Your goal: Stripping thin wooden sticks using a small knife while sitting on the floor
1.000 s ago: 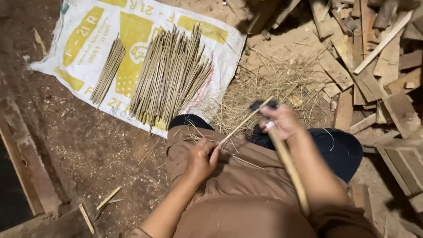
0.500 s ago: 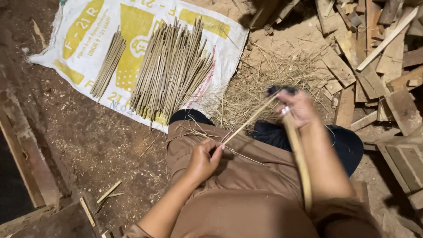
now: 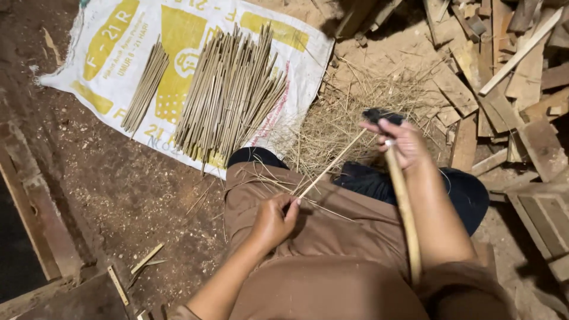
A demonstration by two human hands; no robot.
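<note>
1. Right hand (image 3: 403, 142) has shifted slightly right and up, fingers closing tight around the long-handled blade (image 3: 404, 207).
2. Left hand (image 3: 274, 220) is pinching the thin bamboo stick (image 3: 332, 164) shut at centre frame.
3. Stick is running diagonally between both hands, above the lap.
4. Finished stick bundle (image 3: 228, 98) is lying on the sack (image 3: 112, 53), upper left.

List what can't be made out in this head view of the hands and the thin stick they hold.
- Head view: the dark tool in the right hand is mostly covered by the fingers; its kind and edge are unclear.
- The thin stick ends inside the left hand; its near tip is hidden by that grip.
- The long pale handle runs along the right forearm; its lower end is hard to make out.
- The wood scraps are cut off by the right edge.
</note>
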